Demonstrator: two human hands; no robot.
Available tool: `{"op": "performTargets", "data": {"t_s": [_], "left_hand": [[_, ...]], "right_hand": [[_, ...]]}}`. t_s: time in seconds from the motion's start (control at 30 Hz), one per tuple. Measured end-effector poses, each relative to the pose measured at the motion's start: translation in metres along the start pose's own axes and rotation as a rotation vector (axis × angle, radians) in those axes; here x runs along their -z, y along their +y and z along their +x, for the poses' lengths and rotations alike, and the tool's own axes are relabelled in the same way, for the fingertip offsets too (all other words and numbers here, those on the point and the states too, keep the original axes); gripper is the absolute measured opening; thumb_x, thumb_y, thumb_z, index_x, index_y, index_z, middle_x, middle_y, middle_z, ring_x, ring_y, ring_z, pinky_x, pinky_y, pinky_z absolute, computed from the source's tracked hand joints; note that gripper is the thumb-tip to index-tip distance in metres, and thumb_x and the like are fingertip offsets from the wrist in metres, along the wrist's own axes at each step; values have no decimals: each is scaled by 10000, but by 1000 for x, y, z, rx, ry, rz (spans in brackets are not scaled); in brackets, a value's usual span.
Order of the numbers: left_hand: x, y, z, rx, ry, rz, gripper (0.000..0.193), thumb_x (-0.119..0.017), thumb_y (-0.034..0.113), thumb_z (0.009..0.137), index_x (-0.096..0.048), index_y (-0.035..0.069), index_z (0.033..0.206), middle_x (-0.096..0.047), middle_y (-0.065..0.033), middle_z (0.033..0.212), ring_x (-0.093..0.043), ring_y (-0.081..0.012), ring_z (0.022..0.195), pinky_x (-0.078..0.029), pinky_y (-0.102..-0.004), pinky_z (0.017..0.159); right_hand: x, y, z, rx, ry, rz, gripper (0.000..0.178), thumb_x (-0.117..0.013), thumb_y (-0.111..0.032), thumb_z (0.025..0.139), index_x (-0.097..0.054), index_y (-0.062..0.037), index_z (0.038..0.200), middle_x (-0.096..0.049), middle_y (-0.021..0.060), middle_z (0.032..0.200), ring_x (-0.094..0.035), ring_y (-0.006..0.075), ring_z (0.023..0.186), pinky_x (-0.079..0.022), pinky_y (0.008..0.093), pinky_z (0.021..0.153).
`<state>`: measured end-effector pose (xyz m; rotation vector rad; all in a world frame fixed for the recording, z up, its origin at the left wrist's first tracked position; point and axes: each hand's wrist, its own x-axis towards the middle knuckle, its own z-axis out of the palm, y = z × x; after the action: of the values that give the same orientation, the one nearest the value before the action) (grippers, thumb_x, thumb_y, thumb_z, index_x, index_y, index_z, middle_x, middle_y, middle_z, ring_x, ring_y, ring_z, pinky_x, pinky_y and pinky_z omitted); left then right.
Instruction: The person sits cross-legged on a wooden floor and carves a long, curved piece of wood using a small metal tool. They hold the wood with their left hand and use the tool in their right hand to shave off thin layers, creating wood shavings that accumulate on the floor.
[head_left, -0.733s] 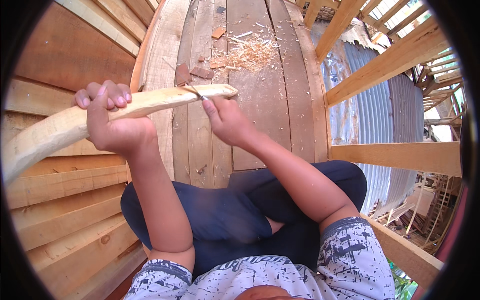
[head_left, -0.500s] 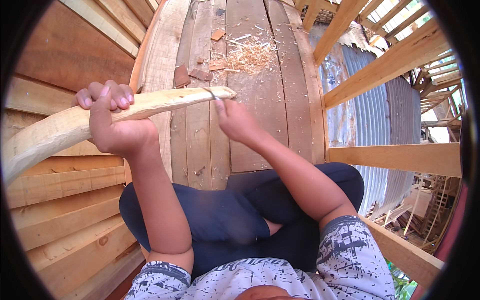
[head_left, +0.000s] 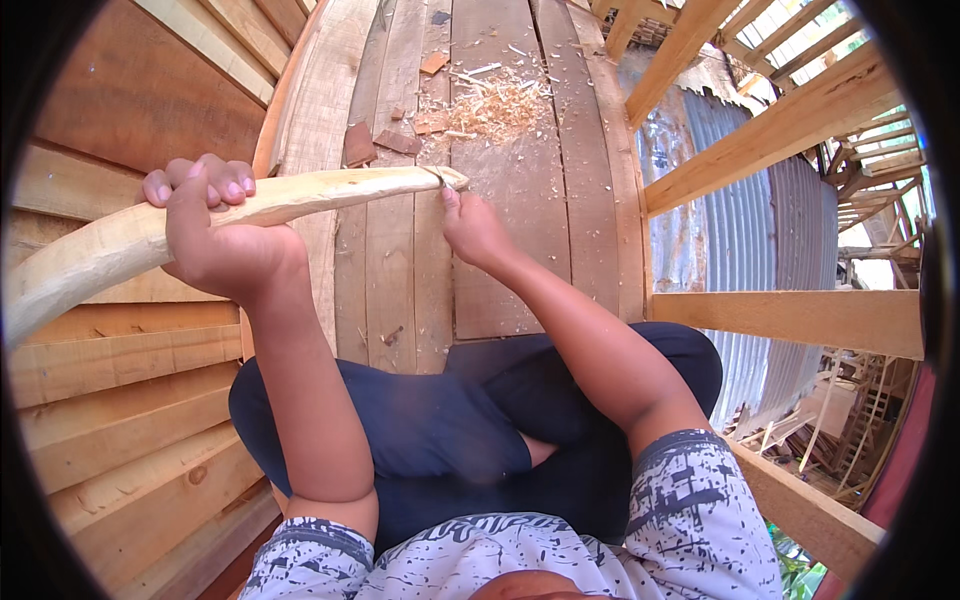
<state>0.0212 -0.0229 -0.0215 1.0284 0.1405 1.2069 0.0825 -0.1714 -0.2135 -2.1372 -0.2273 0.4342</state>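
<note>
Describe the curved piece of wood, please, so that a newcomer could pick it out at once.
Start at the wooden wall on the left; in front of it, the left hand grips a curved piece of wood. It runs from the picture's left edge to a narrow tip beside the right hand. Unlike the straight floorboards beneath it, this pale piece bends and tapers.

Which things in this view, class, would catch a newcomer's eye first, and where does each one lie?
Most striking is the long, pale, curved piece of wood running from the left edge to the middle, with the left hand wrapped around it and the right hand holding a thin dark tool near its tip. Beyond that tip, a heap of shavings lies on the plank floor. Corrugated metal sheets stand out at the right.
</note>
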Motion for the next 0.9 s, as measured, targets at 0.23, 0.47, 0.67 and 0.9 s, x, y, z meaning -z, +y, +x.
{"op": "performTargets", "data": {"t_s": [0.23, 0.47, 0.67, 0.9], "left_hand": [[-9, -3, -6, -25, 102, 65, 260, -542, -23, 799, -378, 168, 865, -352, 24, 645, -382, -101, 574, -381, -254, 572], [-7, -1, -4, -52, 183, 125, 256, -551, -24, 809, -382, 154, 881, -361, 21, 645, -382, -104, 582, -381, -262, 586], [-3, -1, 1, -53, 217, 157, 244, -543, -29, 826, -379, 139, 891, -365, 11, 664, -378, -104, 596, -393, -277, 604], [-7, -1, 1, -38, 273, 209, 210, -535, -28, 839, -381, 91, 916, -384, -11, 692, -399, -113, 612, -414, -302, 620]], "right_hand": [[-8, 10, -2, 47, -35, 58, 493, -381, -365, 1064, -582, 50, 888, -632, 306, 819, -617, 492, 821, -470, 543, 742], [-11, -6, -7, 190, -7, 98, 486, -381, -353, 1061, -592, 57, 910, -631, 316, 795, -614, 515, 807, -475, 565, 747], [-5, -6, -8, 94, -29, -19, 475, -375, -335, 1064, -575, 65, 903, -634, 325, 811, -621, 512, 820, -472, 569, 751], [-4, 12, 1, -116, -42, -107, 431, -379, -313, 1061, -558, 73, 988, -646, 339, 867, -627, 513, 847, -472, 578, 770]]}}
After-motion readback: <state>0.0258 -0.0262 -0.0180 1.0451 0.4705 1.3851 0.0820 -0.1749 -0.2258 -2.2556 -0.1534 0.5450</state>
